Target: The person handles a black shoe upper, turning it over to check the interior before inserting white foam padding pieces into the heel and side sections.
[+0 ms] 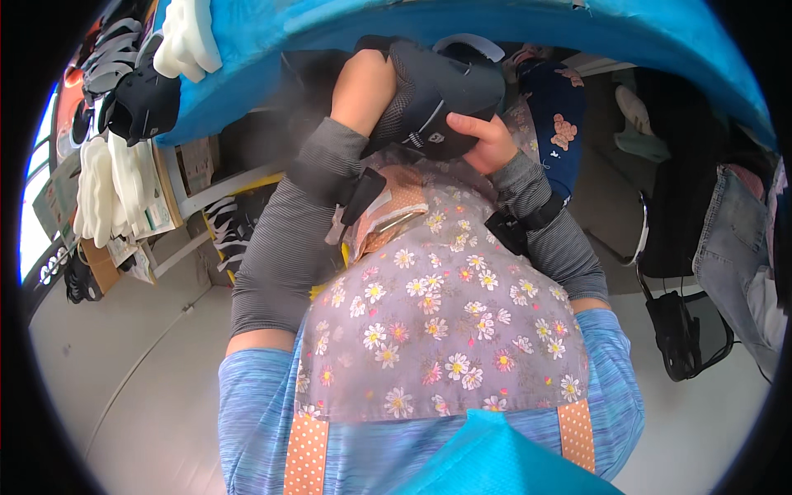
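Observation:
A dark, hollow mesh piece that looks like a shoe upper point(450, 95) is held up in front of my chest, just below the blue-covered table edge. My left hand point(363, 87) grips its left side, the fingers bent over and partly hidden behind it. On its lower right, my right hand point(487, 142) has the thumb laid across the outside, with the other fingers mostly out of sight underneath. White stitching and a small pale mark show on its surface. A curved, pale strip point(470, 43) shows at its far edge.
The blue-covered table point(330, 29) curves across the top. White foam pieces shaped like soles point(188, 41) and a similar dark piece point(144, 103) are at the left, with more white pieces point(111, 190) hanging below. Clothes and a black bag point(676, 330) hang at the right.

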A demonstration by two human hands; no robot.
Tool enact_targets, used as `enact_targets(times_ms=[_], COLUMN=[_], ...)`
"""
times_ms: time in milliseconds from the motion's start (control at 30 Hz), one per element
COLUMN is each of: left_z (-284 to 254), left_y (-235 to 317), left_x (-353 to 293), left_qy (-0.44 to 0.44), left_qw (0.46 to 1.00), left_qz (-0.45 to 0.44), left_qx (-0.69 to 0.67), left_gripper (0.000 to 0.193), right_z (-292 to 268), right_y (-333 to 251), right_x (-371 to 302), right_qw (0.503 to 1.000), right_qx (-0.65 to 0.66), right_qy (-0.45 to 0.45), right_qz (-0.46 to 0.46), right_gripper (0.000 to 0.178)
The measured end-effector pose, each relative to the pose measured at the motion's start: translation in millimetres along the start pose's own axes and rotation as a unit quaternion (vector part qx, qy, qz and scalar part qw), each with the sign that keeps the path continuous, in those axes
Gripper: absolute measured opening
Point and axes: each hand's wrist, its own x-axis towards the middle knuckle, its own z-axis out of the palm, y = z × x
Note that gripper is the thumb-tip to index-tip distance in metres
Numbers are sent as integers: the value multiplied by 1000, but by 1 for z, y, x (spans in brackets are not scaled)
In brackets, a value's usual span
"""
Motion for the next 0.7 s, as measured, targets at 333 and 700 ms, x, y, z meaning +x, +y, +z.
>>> enact_targets(times_ms=[333, 700], left_z=[2, 14], left_y=[-14, -15], left_x=[4, 10], left_qy=[-38, -141], left_qw=[983, 957], left_qz=[179, 169], left_qx=[-28, -188], left_gripper=[13, 20], right_z=[-7, 0], right_y=[-1, -10], right_x=[9, 5], right_qw=[997, 997], right_qx=[-69, -78], right_qy=[-20, 6], right_qz=[11, 19], right_gripper=[45, 37])
